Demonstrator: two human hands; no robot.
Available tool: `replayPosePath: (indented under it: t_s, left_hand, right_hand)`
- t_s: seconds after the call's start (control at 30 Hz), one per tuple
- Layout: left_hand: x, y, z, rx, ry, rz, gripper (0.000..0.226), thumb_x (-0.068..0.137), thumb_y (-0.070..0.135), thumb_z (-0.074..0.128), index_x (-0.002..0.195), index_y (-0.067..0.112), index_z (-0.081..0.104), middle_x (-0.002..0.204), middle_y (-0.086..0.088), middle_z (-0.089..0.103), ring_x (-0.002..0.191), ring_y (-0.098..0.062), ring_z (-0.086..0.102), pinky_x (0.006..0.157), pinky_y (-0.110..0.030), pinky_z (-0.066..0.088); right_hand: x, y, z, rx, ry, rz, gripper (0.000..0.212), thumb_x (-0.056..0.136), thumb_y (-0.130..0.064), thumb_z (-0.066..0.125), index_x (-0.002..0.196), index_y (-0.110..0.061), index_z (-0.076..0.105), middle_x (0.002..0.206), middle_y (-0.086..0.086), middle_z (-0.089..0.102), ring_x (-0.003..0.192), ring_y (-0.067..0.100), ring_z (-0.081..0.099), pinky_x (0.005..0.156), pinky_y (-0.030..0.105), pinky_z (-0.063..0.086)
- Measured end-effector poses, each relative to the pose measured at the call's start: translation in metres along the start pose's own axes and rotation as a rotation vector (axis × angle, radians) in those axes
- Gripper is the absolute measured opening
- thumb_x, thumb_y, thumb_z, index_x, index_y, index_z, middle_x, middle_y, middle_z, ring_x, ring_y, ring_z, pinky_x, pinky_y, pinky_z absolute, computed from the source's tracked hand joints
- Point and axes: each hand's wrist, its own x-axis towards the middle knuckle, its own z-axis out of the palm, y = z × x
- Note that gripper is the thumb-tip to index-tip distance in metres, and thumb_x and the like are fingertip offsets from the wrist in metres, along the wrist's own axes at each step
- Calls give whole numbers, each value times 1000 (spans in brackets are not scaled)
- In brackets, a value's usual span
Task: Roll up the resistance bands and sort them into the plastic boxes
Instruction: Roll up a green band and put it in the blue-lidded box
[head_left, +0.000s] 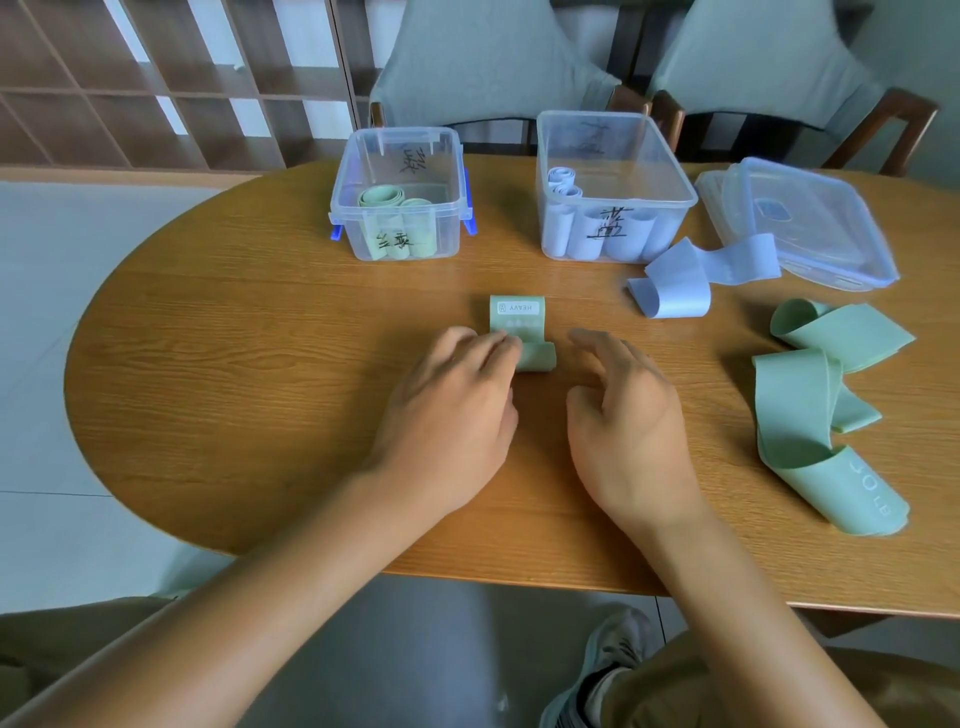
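Your half-rolled band (519, 332) at centre is pale green with white HEAVY lettering. At 11 o'clock, the clear box (400, 195) with blue latches holds green rolls; at 1 o'clock, the clear box (613, 187) with black handwriting holds pale blue ones. The table (260, 364) is orange-brown woodgrain; loose green bands (810, 405) lie at 3 o'clock

green band (521, 327): half-rolled, flat | green box (402, 195), blue box (613, 189): open
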Motion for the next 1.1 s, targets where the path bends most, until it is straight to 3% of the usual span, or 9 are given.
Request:
replayPosePath:
  t_s: [0.23,0.4,0.57,0.67,0.77,0.83,0.9,0.97,1.1]
  left_hand:
    - [13,-1,4,56,-1,-26,50,87,23,65,133,8,57,137,-2,61,132,-28,46,99,-43,52]
    - [21,-6,6,53,-9,-38,50,91,27,59,139,15,52,152,-3,42,138,-32,33,107,-42,45]
    - [23,-9,2,-21,73,-3,36,88,16,62,125,15,61,126,-1,50,116,-27,46,93,-45,51]
    - [21,-9,7,-72,102,45,35,89,11,61,124,11,62,122,-3,54,112,-27,51,95,-44,49]
    - [25,-8,13,-132,104,11,35,89,10,63,124,9,62,124,-5,54,114,-27,55,98,-43,48]
    - [27,-5,15,-231,110,-48,38,89,8,64,127,9,62,128,-6,53,113,-26,58,100,-40,47]
    - [28,-1,16,-352,132,-123,40,88,5,64,129,8,63,129,-8,53,113,-24,59,104,-28,41]
    - [28,5,15,-440,124,-212,44,90,4,62,134,9,62,135,-6,52,123,-21,54,111,-25,34]
    - [34,16,10,-546,85,-353,50,92,2,55,141,12,57,145,-5,53,133,-21,47,116,-23,29]
  right_hand:
    - [-5,-9,-3,11,-13,-164,53,75,0,45,122,-11,67,120,3,69,112,24,59,100,14,35]
    - [-3,-7,2,-46,-106,-178,60,73,-3,42,129,-8,64,135,6,63,120,28,56,108,26,37]
    - [4,-7,3,-95,-119,-190,65,73,-4,38,134,-7,60,141,7,59,125,28,52,111,34,40]
    - [11,-10,3,-34,-149,-192,67,72,-1,40,135,-8,58,140,8,59,128,23,50,113,24,33]
    - [17,-12,6,183,-148,-31,64,78,6,48,139,-13,53,133,6,61,124,20,54,107,17,35]
    - [19,-15,7,307,-137,117,62,83,5,49,141,-16,48,127,-5,60,123,16,56,105,20,41]
    - [21,-18,7,381,-161,206,61,86,4,48,143,-19,46,117,-19,57,118,4,57,99,9,40]
    - [23,-20,5,404,-177,237,60,87,3,48,142,-22,47,104,-31,54,106,-6,54,86,-4,34]
    - [26,-22,5,429,-190,255,61,87,2,48,142,-24,46,98,-39,50,109,-3,54,86,-1,34]
